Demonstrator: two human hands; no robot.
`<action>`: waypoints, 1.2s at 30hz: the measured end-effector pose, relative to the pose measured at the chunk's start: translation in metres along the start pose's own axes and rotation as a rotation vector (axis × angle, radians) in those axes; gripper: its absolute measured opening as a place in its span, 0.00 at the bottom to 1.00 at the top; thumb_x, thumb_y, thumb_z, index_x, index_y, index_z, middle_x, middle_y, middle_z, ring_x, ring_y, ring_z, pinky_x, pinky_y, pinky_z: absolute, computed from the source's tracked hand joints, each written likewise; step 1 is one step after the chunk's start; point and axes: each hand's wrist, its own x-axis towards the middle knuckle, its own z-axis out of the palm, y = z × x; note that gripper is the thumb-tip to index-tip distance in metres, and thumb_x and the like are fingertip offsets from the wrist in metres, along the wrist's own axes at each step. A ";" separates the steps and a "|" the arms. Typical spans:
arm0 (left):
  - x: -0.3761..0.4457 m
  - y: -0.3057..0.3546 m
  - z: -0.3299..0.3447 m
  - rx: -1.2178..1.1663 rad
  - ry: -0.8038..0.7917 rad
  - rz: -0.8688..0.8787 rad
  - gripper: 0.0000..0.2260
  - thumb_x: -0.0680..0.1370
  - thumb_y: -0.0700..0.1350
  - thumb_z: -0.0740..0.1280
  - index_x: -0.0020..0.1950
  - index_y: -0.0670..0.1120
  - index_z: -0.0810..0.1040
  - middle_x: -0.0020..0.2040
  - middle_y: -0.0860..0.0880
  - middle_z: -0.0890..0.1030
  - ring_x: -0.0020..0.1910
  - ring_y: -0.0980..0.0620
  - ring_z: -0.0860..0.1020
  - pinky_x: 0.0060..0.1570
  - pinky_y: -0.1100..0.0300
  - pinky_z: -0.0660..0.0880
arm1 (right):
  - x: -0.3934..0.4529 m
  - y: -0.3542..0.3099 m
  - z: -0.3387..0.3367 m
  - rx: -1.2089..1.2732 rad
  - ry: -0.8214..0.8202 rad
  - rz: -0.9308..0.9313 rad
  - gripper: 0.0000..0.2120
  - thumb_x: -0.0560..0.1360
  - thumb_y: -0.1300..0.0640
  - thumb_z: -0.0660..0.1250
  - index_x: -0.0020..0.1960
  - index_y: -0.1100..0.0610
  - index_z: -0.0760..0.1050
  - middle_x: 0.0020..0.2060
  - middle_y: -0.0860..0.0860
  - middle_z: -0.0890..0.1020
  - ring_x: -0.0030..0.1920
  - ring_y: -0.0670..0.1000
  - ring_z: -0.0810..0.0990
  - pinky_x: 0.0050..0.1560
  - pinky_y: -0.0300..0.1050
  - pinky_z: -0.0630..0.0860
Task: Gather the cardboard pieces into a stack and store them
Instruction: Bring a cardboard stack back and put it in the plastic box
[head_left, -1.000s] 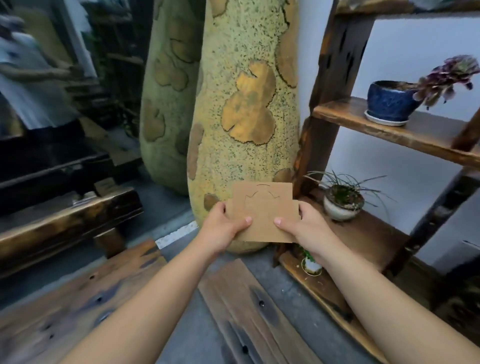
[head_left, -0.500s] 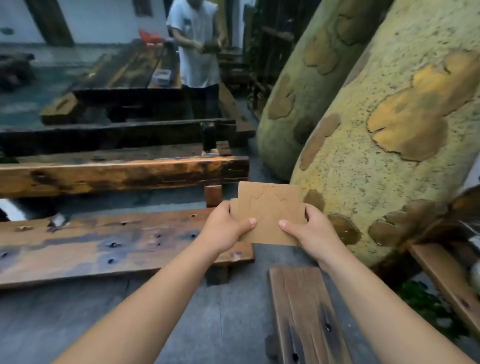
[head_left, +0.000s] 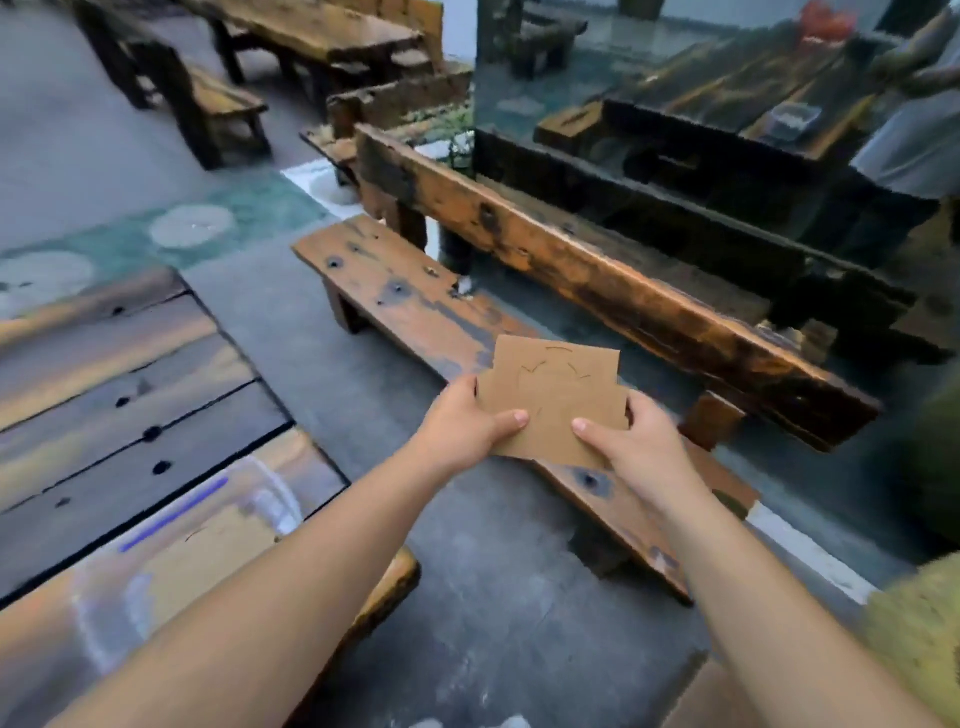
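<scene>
The plank table fills the view from eight to ten o'clock, and on its near corner, at about eight o'clock, sits a clear plastic container, blurred, with more brown cardboard seemingly inside it; that looks the likely place to store the stack. A low wooden bench runs past the centre toward four o'clock. The cardboard stack is held just right of centre, above the bench, the left hand clamped on its nine o'clock edge and the right hand on its three o'clock edge, thumbs on top. To carry well, keep both grips firm and the edges squared so no piece slips. The top sheet is tan, notched, with faint curved cut lines.
</scene>
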 end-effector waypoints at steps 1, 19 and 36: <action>-0.004 -0.010 -0.012 -0.010 0.059 -0.034 0.18 0.69 0.49 0.76 0.55 0.51 0.74 0.53 0.51 0.81 0.50 0.53 0.80 0.51 0.52 0.80 | 0.005 -0.004 0.015 -0.007 -0.057 -0.021 0.19 0.70 0.54 0.76 0.57 0.48 0.72 0.46 0.42 0.79 0.45 0.38 0.77 0.38 0.34 0.70; -0.141 -0.174 -0.181 -0.241 0.696 -0.410 0.20 0.73 0.47 0.74 0.63 0.48 0.74 0.58 0.49 0.81 0.55 0.50 0.80 0.59 0.52 0.76 | -0.039 -0.047 0.293 -0.271 -0.777 -0.229 0.24 0.70 0.51 0.76 0.62 0.52 0.73 0.53 0.48 0.81 0.51 0.48 0.79 0.51 0.46 0.78; -0.136 -0.282 -0.260 -0.095 0.641 -0.572 0.28 0.70 0.51 0.75 0.66 0.53 0.68 0.58 0.52 0.78 0.57 0.48 0.77 0.59 0.49 0.76 | -0.050 -0.028 0.435 -0.496 -0.914 -0.170 0.31 0.70 0.54 0.76 0.68 0.50 0.66 0.59 0.52 0.79 0.57 0.55 0.79 0.59 0.52 0.77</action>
